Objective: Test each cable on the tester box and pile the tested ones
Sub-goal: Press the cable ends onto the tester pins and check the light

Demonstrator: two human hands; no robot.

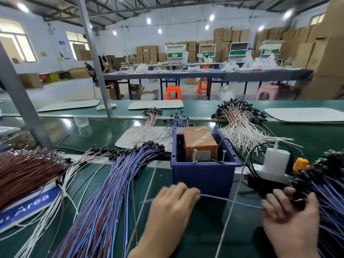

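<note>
Warehouse hall, white walls, steel roof trusses, round lamps lit. Cardboard boxes [316, 43] stacked high along the back and right. A long dark table [204, 74] crosses the middle distance, with plastic bags on it and orange stools [173, 92] under it. A grey steel post [95, 58] rises from the near bench.

Tabletop [202, 224]: glossy dark green, pale mats lying on it farther back.

Tester box [202, 175]: a blue bin at centre holding an orange unit [199, 142], just beyond the hands.

Left hand [175, 200] has its fingers curled down over a single blue cable [230, 201]. Right hand [290, 215] pinches the same cable farther along. The cable runs taut between the two, in front of the box.

Big pile of blue and brown cables [111, 192] fans out to the left; a second blue bundle [331, 192] lies at the right edge, against the right hand. White cables [240, 131] are heaped behind the box. A white power strip [275, 162] sits to the right of the box.
</note>
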